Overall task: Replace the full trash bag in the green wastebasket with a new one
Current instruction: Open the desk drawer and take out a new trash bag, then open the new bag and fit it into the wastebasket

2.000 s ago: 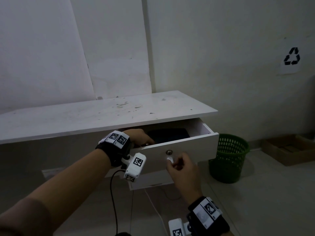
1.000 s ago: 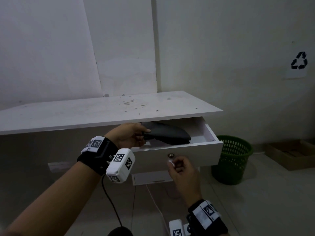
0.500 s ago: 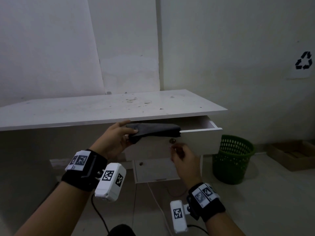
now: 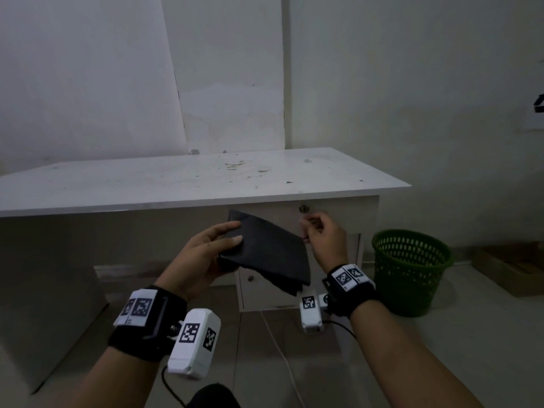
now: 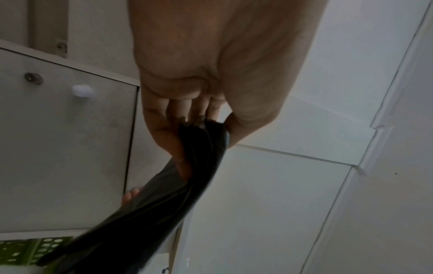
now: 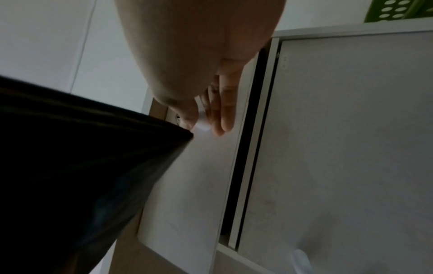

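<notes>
My left hand (image 4: 235, 232) grips a folded black trash bag (image 4: 270, 254) in front of the white desk, thumb on top and fingers beneath. The left wrist view shows the bag (image 5: 187, 166) hanging from the pinching left hand (image 5: 187, 133). My right hand (image 4: 307, 228) is at the closed top drawer (image 4: 341, 214), just below its lock (image 4: 304, 208). In the right wrist view my right hand (image 6: 203, 120) pinches the white drawer knob (image 6: 202, 126), with the bag (image 6: 82, 166) beside it. The green mesh wastebasket (image 4: 409, 269) stands on the floor to the right of the desk.
The white desk top (image 4: 176, 184) spans the middle of the view. A lower cabinet door (image 4: 259, 295) sits under the drawer. A cardboard box (image 4: 512, 266) lies at the far right, and a white cable (image 4: 279, 343) runs across the floor.
My left hand has lifted the black bag out of the drawer and drawn it toward me. My right hand has pushed the drawer shut by its knob.
</notes>
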